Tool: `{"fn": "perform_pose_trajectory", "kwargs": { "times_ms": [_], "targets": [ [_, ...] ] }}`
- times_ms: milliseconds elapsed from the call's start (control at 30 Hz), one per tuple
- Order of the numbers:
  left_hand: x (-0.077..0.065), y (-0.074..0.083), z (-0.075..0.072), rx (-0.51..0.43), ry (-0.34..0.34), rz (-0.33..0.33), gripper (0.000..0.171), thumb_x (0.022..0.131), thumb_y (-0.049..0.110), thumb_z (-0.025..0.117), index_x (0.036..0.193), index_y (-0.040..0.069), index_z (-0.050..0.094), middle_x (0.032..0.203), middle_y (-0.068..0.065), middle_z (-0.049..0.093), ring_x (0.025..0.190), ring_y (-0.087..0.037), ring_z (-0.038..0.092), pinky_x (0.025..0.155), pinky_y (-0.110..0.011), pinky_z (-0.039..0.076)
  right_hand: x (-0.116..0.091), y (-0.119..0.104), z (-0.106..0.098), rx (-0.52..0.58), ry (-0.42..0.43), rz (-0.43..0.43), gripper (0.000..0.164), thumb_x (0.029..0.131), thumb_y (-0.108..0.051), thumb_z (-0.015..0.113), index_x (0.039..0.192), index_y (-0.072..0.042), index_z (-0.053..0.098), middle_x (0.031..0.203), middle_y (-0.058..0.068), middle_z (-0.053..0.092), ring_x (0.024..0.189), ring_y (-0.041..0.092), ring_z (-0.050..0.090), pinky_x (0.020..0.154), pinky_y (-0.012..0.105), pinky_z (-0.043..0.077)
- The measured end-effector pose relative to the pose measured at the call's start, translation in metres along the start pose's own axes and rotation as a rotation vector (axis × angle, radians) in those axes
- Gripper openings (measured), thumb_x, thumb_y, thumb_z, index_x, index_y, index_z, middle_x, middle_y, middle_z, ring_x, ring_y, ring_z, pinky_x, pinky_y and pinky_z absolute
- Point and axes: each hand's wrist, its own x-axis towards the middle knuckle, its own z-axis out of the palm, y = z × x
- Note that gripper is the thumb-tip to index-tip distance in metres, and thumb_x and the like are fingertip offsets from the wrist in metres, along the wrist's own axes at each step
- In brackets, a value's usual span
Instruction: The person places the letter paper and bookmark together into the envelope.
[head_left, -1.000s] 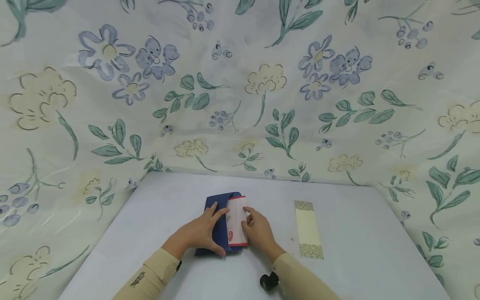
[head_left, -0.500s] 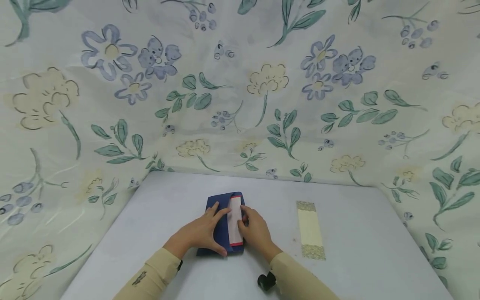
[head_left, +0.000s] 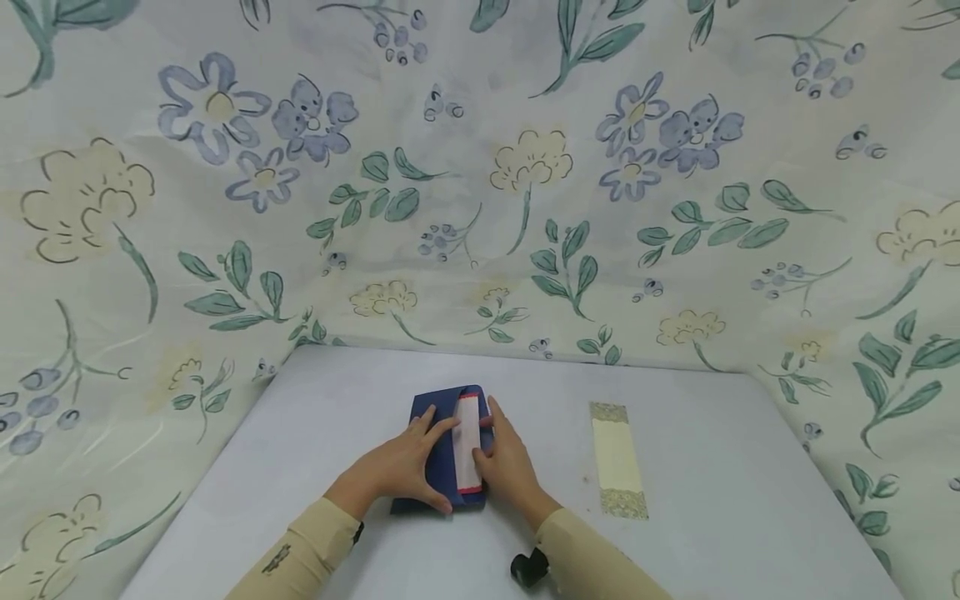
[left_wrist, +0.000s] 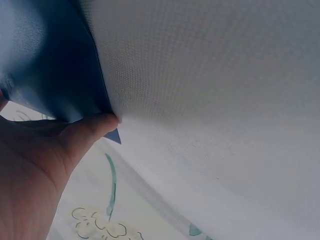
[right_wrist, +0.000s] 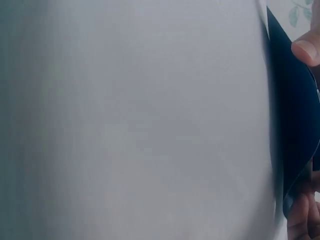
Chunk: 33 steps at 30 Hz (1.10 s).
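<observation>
A dark blue envelope [head_left: 442, 399] lies flat on the white table, open along its right side. From that opening a narrow strip of a pale card [head_left: 467, 454] with red ends shows. My left hand [head_left: 401, 462] rests spread across the envelope, its thumb at the near edge; in the left wrist view the thumb [left_wrist: 92, 131] presses near a blue corner. My right hand [head_left: 513, 467] is at the opening, thumb on the card's right edge, index finger stretched along the far right side. The right wrist view catches the bowed blue edge [right_wrist: 295, 110] between fingertips.
To the right lies a cream strip [head_left: 617, 457] with gold glittery ends on the white table [head_left: 705, 467]. A small black device [head_left: 529, 568] sits by the right wrist. Floral sheeting [head_left: 480, 208] walls the back and both sides.
The card has slid left into the envelope, so a narrower strip of it shows. My right hand has moved left with it, its index finger straightening. My left hand has stayed in place.
</observation>
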Motion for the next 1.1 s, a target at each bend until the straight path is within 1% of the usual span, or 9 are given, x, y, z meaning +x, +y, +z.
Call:
{"fn": "perform_pose_trajectory", "kwargs": {
  "times_ms": [133,233,400,633,800,1000,1100],
  "targets": [
    [0.000,0.002,-0.001,-0.003,0.001,-0.001,0.126,0.056,0.068,0.091,0.158,0.028,0.030,0.165,-0.029,0.014,0.146,-0.057,0.022,0.106,-0.069,0.038,0.000,-0.002,0.004,-0.019,-0.006,0.001,0.083,0.092,-0.010,0.073,0.161,-0.008,0.025,0.136,0.007,0.060,0.069,0.003,0.052,0.062,0.021,0.048],
    [-0.001,0.004,-0.001,0.003,0.004,-0.005,0.125,0.056,0.068,0.091,0.158,0.028,0.031,0.165,-0.028,0.015,0.147,-0.055,0.022,0.105,-0.068,0.039,0.001,-0.004,0.007,0.001,-0.006,0.006,0.086,0.092,-0.010,0.073,0.161,-0.007,0.022,0.137,0.007,0.059,0.069,0.004,0.053,0.061,0.022,0.048],
    [-0.002,0.006,-0.002,0.012,0.007,-0.004,0.124,0.056,0.069,0.091,0.158,0.029,0.032,0.165,-0.028,0.016,0.146,-0.055,0.024,0.104,-0.069,0.039,0.001,-0.007,0.011,0.024,-0.009,0.007,0.090,0.092,-0.009,0.072,0.162,-0.007,0.016,0.138,0.007,0.060,0.067,0.003,0.054,0.060,0.022,0.049],
    [-0.002,0.002,-0.002,0.016,0.014,0.002,0.125,0.056,0.069,0.090,0.159,0.027,0.032,0.165,-0.029,0.015,0.146,-0.056,0.024,0.105,-0.068,0.039,-0.001,-0.010,0.014,0.013,0.016,-0.020,0.088,0.093,-0.010,0.070,0.162,-0.006,0.016,0.136,0.005,0.061,0.065,0.001,0.053,0.058,0.021,0.048],
    [-0.004,-0.001,-0.002,0.005,0.006,0.003,0.126,0.057,0.068,0.091,0.159,0.026,0.030,0.165,-0.030,0.014,0.145,-0.058,0.023,0.105,-0.069,0.038,-0.002,-0.011,0.015,0.029,0.008,-0.016,0.088,0.093,-0.007,0.069,0.162,-0.006,0.014,0.135,0.005,0.061,0.064,0.001,0.053,0.056,0.021,0.047],
    [-0.005,0.001,-0.002,-0.007,0.002,0.008,0.126,0.057,0.067,0.091,0.159,0.026,0.031,0.164,-0.031,0.015,0.145,-0.058,0.023,0.105,-0.070,0.039,-0.002,-0.012,0.018,0.035,-0.008,-0.014,0.087,0.092,-0.004,0.069,0.162,-0.004,0.016,0.134,0.009,0.062,0.065,0.003,0.053,0.057,0.022,0.047],
    [-0.003,0.002,-0.002,-0.006,0.009,0.014,0.125,0.057,0.067,0.091,0.159,0.026,0.031,0.164,-0.031,0.015,0.145,-0.058,0.023,0.105,-0.069,0.039,-0.001,-0.012,0.021,0.020,-0.003,-0.023,0.087,0.092,-0.004,0.069,0.161,-0.003,0.017,0.134,0.008,0.062,0.067,0.002,0.053,0.059,0.022,0.047]
  ]
}}
